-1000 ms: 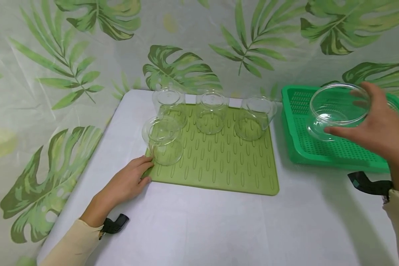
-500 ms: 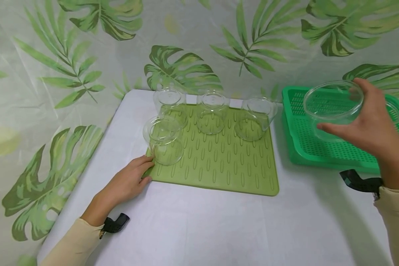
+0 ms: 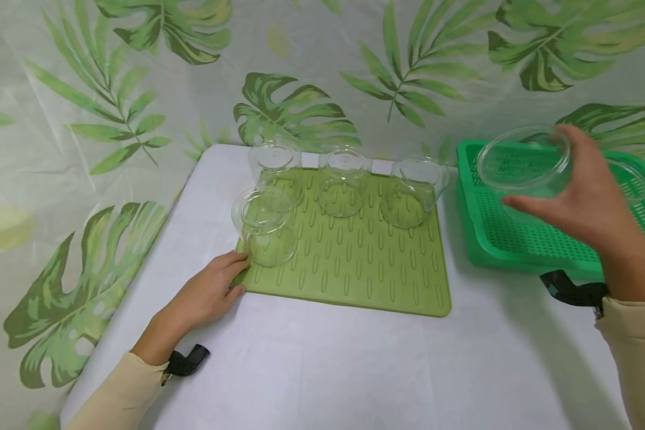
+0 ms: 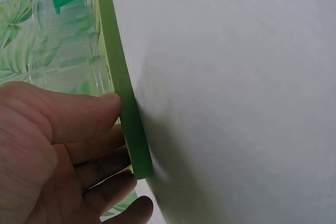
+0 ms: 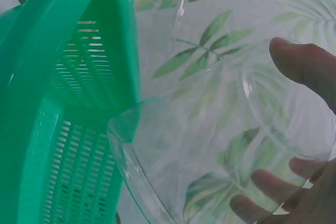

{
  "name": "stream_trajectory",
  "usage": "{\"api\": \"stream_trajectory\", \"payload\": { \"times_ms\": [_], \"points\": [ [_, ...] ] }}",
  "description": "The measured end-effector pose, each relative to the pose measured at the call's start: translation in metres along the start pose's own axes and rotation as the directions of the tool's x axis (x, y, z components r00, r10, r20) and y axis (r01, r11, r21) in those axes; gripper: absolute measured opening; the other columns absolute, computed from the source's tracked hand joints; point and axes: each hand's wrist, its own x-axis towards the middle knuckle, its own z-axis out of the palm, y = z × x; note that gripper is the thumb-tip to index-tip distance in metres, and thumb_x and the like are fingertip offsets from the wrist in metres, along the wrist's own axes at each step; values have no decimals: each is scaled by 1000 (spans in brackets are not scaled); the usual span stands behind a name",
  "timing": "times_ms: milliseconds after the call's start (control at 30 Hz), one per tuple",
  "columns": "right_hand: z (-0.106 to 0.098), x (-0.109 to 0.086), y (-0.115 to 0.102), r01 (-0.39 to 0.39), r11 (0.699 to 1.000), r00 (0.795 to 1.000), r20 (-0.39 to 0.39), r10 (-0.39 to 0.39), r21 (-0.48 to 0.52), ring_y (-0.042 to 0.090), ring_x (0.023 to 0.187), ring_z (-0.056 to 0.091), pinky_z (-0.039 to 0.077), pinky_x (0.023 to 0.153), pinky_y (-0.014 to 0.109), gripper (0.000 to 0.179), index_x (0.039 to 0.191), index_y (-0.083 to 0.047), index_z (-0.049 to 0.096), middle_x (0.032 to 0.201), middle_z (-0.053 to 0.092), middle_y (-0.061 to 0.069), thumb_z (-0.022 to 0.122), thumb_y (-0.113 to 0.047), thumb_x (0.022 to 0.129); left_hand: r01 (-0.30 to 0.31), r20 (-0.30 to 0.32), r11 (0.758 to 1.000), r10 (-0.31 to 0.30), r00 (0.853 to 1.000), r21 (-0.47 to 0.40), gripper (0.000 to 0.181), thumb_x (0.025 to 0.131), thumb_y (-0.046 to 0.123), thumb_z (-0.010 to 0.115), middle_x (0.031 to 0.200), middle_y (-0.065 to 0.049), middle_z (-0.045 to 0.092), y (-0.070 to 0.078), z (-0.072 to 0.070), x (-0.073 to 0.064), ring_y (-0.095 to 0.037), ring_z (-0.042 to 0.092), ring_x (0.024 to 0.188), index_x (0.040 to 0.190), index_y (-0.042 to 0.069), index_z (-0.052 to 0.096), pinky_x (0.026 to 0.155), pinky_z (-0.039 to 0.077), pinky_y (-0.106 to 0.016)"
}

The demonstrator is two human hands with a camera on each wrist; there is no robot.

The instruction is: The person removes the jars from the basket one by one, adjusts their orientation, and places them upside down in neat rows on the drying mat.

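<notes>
My right hand [image 3: 588,197] grips a clear bowl [image 3: 524,164] above the green basket [image 3: 473,239], thumb on one side and fingers on the other. In the right wrist view that bowl is tilted beside the basket wall. My left hand [image 3: 209,292] touches the near left corner of the green ribbed mat [image 3: 344,257]; in the left wrist view the thumb and fingers lie along the mat's edge, fairly straight. Several clear bowls stand on the mat: three along the back and one front-left bowl [image 3: 271,245] close to my left fingertips.
Inside the basket, partly behind my right hand, lies another clear round piece [image 3: 631,182]. A white cloth [image 3: 355,364] covers the table, and a leaf-patterned sheet [image 3: 301,36] hangs behind. The basket stands right of the mat.
My right hand has moved left with the bowl, still over the basket, and the bowl is tilted more. The left hand and the bowls on the mat have not moved.
</notes>
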Motion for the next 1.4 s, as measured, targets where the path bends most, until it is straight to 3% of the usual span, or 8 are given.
{"api": "stream_trajectory", "payload": {
  "times_ms": [200, 367, 533, 767, 1167, 1400],
  "points": [
    [5, 1, -10, 31, 1000, 998, 58, -31, 3, 42, 140, 11, 15, 102, 69, 109, 148, -28, 1, 154, 7, 13, 77, -29, 71, 5, 5, 1000, -5, 1000, -3, 45, 88, 15, 59, 141, -16, 41, 0, 0, -1, -37, 32, 134, 127, -5, 49, 106, 33, -49],
    [12, 4, -22, 115, 993, 990, 78, -115, 1, 41, 139, 14, 17, 103, 68, 109, 148, -25, 5, 154, 12, 12, 79, -28, 69, -1, -3, 1000, 1, 1000, 1, 45, 88, 15, 59, 141, -15, 42, -1, 0, -1, -36, 32, 134, 127, -4, 49, 106, 33, -49],
    [20, 8, -39, 183, 977, 979, 111, -172, -107, 46, 134, 22, 20, 97, 69, 110, 149, -17, 8, 152, 20, 16, 80, -34, 67, -5, -3, 1000, 5, 1000, 4, 45, 88, 15, 59, 140, -15, 42, -1, 0, 0, -36, 32, 134, 127, -4, 49, 106, 33, -49],
    [19, 10, -53, 218, 952, 973, 118, -197, -213, 48, 131, 25, 20, 92, 71, 110, 148, -15, 13, 148, 27, 21, 80, -38, 64, -4, -4, 1000, 4, 1000, 0, 46, 88, 16, 59, 140, -16, 42, 1, 0, 1, -36, 32, 134, 127, -5, 49, 107, 33, -48],
    [23, 2, -70, 315, 918, 949, 107, -298, -240, 41, 135, 23, 20, 95, 70, 111, 147, -17, 17, 148, 27, 17, 84, -35, 60, -10, -15, 1000, 10, 1000, 7, 45, 88, 15, 59, 139, -17, 43, 2, 1, 0, -37, 33, 133, 126, -5, 50, 107, 33, -48],
    [29, -9, -83, 330, 918, 943, 119, -311, -219, 39, 134, 26, 20, 97, 67, 113, 147, -14, 18, 147, 30, 15, 85, -36, 59, -9, -18, 1000, 9, 1000, 3, 45, 88, 16, 59, 139, -17, 43, 2, 1, 0, -36, 33, 133, 127, -5, 49, 107, 33, -48]
  ]
}}
